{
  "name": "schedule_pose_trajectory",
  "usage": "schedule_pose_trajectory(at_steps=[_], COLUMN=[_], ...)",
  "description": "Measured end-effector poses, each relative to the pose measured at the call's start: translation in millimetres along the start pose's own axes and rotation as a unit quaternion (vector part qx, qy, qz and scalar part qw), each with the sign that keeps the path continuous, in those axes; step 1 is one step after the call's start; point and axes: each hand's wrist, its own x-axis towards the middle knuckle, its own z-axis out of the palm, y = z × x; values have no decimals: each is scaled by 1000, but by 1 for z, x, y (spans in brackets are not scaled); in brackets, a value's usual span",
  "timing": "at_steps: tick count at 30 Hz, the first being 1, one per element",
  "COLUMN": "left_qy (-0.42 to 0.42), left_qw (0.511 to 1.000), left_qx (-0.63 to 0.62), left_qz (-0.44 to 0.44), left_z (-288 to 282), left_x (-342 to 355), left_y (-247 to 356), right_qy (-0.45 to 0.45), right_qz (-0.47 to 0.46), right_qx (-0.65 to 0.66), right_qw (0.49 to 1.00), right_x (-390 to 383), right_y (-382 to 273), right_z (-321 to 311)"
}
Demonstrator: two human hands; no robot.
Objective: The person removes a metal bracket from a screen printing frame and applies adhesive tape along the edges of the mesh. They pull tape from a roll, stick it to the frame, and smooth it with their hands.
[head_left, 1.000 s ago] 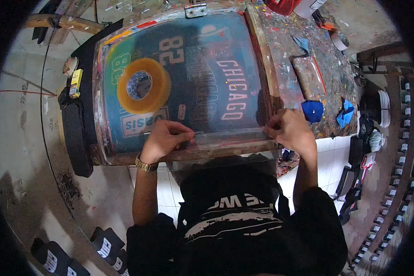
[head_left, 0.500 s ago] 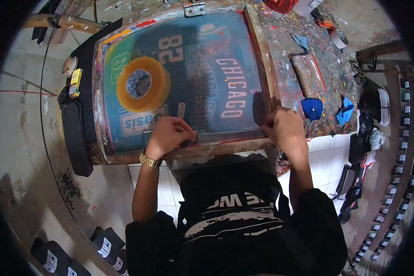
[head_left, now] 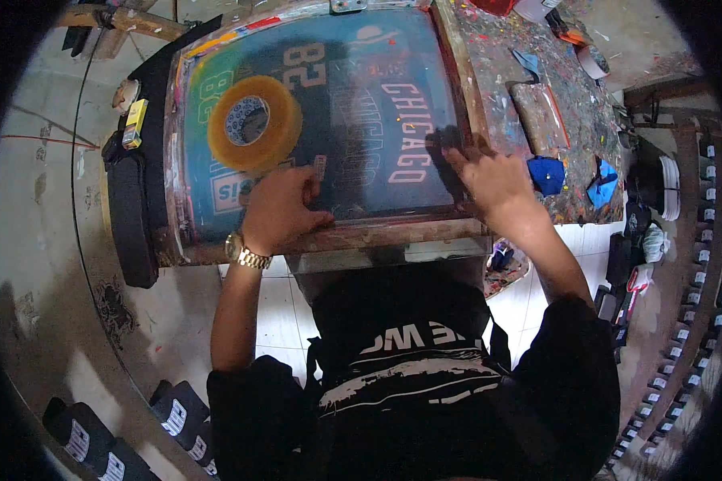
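A wood-framed printing screen [head_left: 353, 172] with pale lettering in its mesh lies on the bench in front of me. On its left half rests a thick roll of yellowish clear tape [head_left: 289, 132]. My left hand [head_left: 285, 207], with a gold watch [head_left: 247, 252] at its wrist, is over the screen's near edge just below the roll. Its thumb stands apart from the curled fingers, and nothing shows between them. At the near right corner, my right hand [head_left: 496, 183] has its fingers stretched over the frame and mesh edge. Whether a tape strip lies along the near edge is unclear.
The paint-spattered bench [head_left: 497, 104] holds a dark blue scrap [head_left: 546, 175], a light blue scrap [head_left: 602, 187] and a flat brownish packet [head_left: 537, 112]. A small yellow box [head_left: 134, 124] sits left of the screen. Dark printed pieces [head_left: 172, 413] lie at lower left.
My left hand has loosened from a pinch, its thumb now apart from the fingers. My right hand's fingers have stretched out and shifted up along the frame's right side. The view has shifted slightly.
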Motion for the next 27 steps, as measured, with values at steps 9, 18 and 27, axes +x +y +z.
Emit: schedule_pose_trajectory(at_steps=[9,18,27], left_qy=[20,-71,157], left_qw=[967,975,953], left_qx=[-124,-98,-118], left_qz=[220,188,230], left_z=[47,41,-20], left_x=[14,2,-29], left_y=[30,32,37], right_qy=[32,2,132], right_qz=[-109,-106,-119], right_qx=[198,168,256], right_qw=[974,980,950], right_x=[-10,-23,-39], right_y=[-8,-11,5], right_z=[23,18,-34])
